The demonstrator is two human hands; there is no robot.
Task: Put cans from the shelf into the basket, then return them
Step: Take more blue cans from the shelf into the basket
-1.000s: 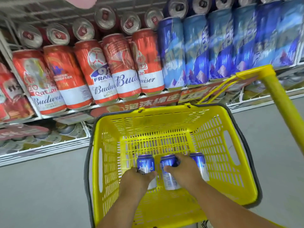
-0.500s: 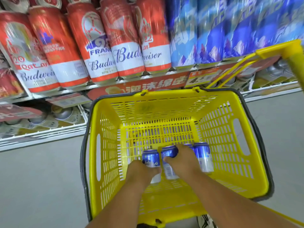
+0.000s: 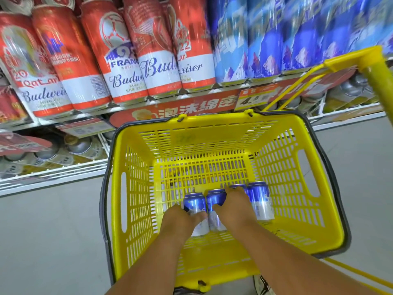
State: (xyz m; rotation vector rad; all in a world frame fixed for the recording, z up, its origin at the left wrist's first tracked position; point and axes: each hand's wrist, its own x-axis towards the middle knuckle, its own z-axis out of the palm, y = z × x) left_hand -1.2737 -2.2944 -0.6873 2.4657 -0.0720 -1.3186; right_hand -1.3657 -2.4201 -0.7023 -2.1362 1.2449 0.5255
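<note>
Basket (image 3: 136, 188) yellow, slatted, on grey floor (image 3: 53, 241) in front of shelf (image 3: 191, 107). 4 blue cans on basket bottom, side by side, tops pointing away from camera. Left hand (image 3: 180, 220) wrapped around leftmost can (image 3: 194, 203). Right hand (image 3: 231, 207) over the middle 2: fingers curled on can 2 (image 3: 215, 200) and reaching across can 3 (image 3: 238, 186), which is mostly hidden; cannot tell if can 3 is actually gripped. Can 4 (image 3: 260, 199) at right, just beside the right hand, untouched. Both forearms reach in from the near rim. Shelf above: red Budweiser cans (image 3: 127, 60) at left, blue cans (image 3: 276, 35) at right, blurred. Price tag (image 3: 255, 99) reads 4.5. Yellow handle (image 3: 376, 73) at upper right.
</note>
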